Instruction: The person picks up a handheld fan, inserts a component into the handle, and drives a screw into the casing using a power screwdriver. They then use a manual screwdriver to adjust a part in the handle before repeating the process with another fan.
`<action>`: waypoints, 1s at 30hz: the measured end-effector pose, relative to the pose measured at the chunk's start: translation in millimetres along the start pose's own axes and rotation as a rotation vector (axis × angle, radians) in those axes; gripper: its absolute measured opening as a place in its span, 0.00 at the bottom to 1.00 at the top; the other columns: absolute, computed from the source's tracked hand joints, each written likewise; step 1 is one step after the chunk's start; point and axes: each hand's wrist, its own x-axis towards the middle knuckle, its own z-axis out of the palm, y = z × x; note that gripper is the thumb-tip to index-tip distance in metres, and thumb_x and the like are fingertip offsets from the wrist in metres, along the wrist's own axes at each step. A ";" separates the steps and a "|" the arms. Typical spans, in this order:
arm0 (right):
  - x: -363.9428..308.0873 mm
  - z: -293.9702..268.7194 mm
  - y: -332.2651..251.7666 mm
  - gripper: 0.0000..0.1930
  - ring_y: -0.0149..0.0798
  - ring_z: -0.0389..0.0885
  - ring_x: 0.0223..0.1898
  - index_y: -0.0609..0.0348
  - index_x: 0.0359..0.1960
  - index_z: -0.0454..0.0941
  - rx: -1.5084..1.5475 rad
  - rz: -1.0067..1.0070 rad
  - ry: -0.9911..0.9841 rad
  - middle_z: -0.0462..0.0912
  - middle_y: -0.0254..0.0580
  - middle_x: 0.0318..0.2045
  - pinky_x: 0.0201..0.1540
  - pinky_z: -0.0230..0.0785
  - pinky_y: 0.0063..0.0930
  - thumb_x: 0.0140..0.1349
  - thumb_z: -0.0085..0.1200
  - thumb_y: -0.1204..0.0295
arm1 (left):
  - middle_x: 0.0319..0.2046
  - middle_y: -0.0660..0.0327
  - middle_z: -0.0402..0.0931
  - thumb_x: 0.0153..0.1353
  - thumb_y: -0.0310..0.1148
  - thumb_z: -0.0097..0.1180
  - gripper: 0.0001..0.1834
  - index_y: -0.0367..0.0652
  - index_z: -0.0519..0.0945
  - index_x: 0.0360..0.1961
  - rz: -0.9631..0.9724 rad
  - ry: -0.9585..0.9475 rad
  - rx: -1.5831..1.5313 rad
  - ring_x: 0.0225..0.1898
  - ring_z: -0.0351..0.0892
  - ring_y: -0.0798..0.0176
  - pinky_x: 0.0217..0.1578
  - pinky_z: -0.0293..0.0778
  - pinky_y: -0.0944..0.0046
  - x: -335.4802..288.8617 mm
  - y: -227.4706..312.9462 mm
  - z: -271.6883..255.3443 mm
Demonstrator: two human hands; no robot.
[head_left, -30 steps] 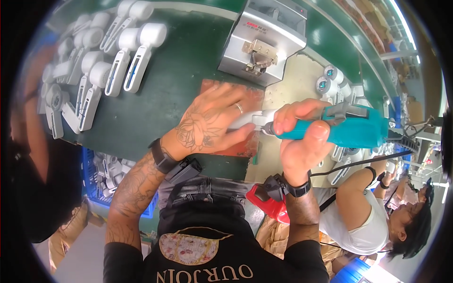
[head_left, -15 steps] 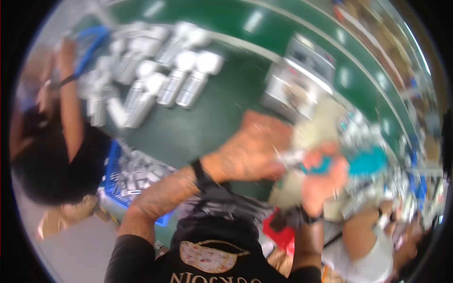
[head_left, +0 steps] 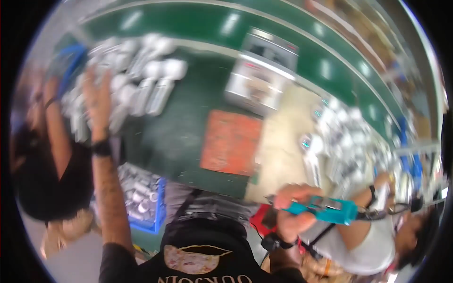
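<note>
Above green workbench [head_left: 158,129], spreading left hand [head_left: 97,101] near white devices [head_left: 141,96], apparently gripping nothing, being too blurred for telling touch; wrapping right hand [head_left: 289,220] around teal power screwdriver [head_left: 330,215], to right of red mat [head_left: 231,141], probably for steady control.

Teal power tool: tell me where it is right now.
In the head view, the teal power tool is at the lower right, gripped in the right hand, below and to the right of the orange-red mat.
</note>
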 end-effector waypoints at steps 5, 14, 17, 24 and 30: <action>-7.4 -13.0 -14.9 0.35 0.37 0.72 0.18 0.61 0.41 0.66 0.003 0.046 -0.059 0.72 0.40 0.20 0.22 0.67 0.30 0.63 0.54 0.35 | 0.42 0.57 0.84 0.66 0.30 0.60 0.17 0.41 0.79 0.55 -0.124 -0.551 -0.901 0.41 0.83 0.60 0.45 0.77 0.61 39.6 271.5 -55.9; -20.1 -30.9 -35.4 0.36 0.39 0.73 0.19 0.62 0.42 0.67 0.014 0.088 -0.047 0.73 0.40 0.21 0.23 0.66 0.33 0.61 0.57 0.36 | 0.46 0.48 0.77 0.67 0.49 0.57 0.29 0.39 0.75 0.61 0.681 -0.846 -1.042 0.44 0.80 0.49 0.46 0.76 0.52 -69.1 483.5 -25.7; -29.1 -55.6 -32.8 0.36 0.37 0.79 0.30 0.64 0.48 0.72 0.190 0.074 -0.097 0.78 0.44 0.31 0.32 0.71 0.29 0.55 0.71 0.45 | 0.46 0.49 0.77 0.67 0.46 0.57 0.26 0.42 0.75 0.61 0.606 -0.956 -0.966 0.44 0.80 0.48 0.46 0.76 0.53 -54.2 479.3 -38.3; -1.6 -41.4 -21.3 0.37 0.37 0.72 0.22 0.63 0.43 0.66 -0.059 0.074 0.040 0.71 0.40 0.22 0.24 0.66 0.30 0.61 0.56 0.35 | 0.47 0.53 0.81 0.67 0.42 0.59 0.25 0.50 0.75 0.63 0.461 -0.981 -1.097 0.53 0.79 0.47 0.54 0.73 0.50 -14.2 385.9 -53.7; 37.1 -14.1 -15.1 0.37 0.36 0.71 0.21 0.63 0.45 0.67 -0.043 0.021 -0.018 0.70 0.38 0.21 0.24 0.64 0.31 0.63 0.55 0.35 | 0.46 0.49 0.79 0.62 0.34 0.63 0.21 0.45 0.79 0.56 0.310 -0.716 -0.981 0.49 0.79 0.41 0.48 0.76 0.47 -31.7 319.4 -47.9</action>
